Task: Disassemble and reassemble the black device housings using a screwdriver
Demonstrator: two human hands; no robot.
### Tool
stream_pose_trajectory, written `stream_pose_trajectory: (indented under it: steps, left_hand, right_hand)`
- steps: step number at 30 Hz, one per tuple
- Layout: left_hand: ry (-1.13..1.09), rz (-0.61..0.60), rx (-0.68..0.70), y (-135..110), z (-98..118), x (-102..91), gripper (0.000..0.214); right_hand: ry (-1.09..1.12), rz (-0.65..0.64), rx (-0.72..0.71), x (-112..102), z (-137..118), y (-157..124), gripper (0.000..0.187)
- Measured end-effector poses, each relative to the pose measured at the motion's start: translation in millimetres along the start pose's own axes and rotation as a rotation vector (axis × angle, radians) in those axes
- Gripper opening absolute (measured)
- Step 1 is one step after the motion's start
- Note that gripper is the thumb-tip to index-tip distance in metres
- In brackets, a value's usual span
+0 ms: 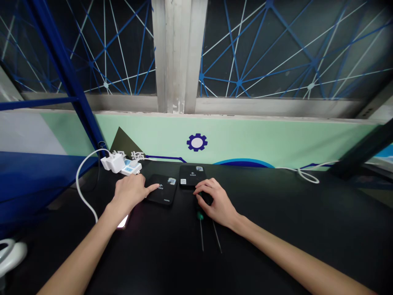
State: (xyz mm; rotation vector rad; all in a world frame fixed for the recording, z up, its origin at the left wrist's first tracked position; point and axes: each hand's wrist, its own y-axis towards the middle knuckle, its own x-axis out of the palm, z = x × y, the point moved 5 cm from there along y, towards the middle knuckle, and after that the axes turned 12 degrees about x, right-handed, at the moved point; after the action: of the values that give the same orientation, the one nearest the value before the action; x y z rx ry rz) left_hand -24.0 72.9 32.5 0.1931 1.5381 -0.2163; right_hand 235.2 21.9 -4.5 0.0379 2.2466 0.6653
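My left hand (129,191) is at the left edge of a flat black box (167,194) with a silver sticker and small print. Its thumb lies across the top; the other fingers are curled and partly hidden. My right hand (218,203) curves over the handles of two screwdrivers, thumb and fingertips drawn together. One screwdriver (200,216) shows a green collar on its handle; the shaft of the other screwdriver (217,237) emerges under my palm. Both shafts point toward me. A second black box (193,174), with a sticker and a QR label, lies just beyond my right fingertips.
A white power strip (130,167) with a plugged-in charger (113,163) and cable stands behind my left hand. Beneath my left wrist lies a lit phone (123,222). A white cable (307,176) loops at the back right. Blue posts flank the black table (276,262).
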Motion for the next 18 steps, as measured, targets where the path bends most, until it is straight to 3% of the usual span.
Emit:
stream_pose_trajectory:
  steps: [2,5,8,13,18]
  left_hand:
    - [0.001,0.099,0.091,0.7,8.1,-1.8,0.036]
    - [-0.039,0.219,0.383,-1.8,29.9,-2.2,0.017]
    - [-0.125,0.195,0.587,-8.7,46.8,2.2,0.034]
    - [-0.165,0.098,0.603,-14.7,51.0,6.8,0.057]
    - [-0.142,0.113,0.605,-10.6,47.2,10.4,0.062]
  right_hand:
    - [-0.002,-0.002,-0.001,0.1,0.0,0.0,0.014]
    - [-0.011,-0.004,0.000,0.2,-0.1,0.0,0.013]
    - [-0.023,-0.007,0.003,-0.1,-0.9,0.1,0.013]
    - [-0.041,-0.013,0.009,-0.4,-1.9,0.4,0.013]
    - [-0.038,-0.013,0.009,0.1,-0.9,0.2,0.013]
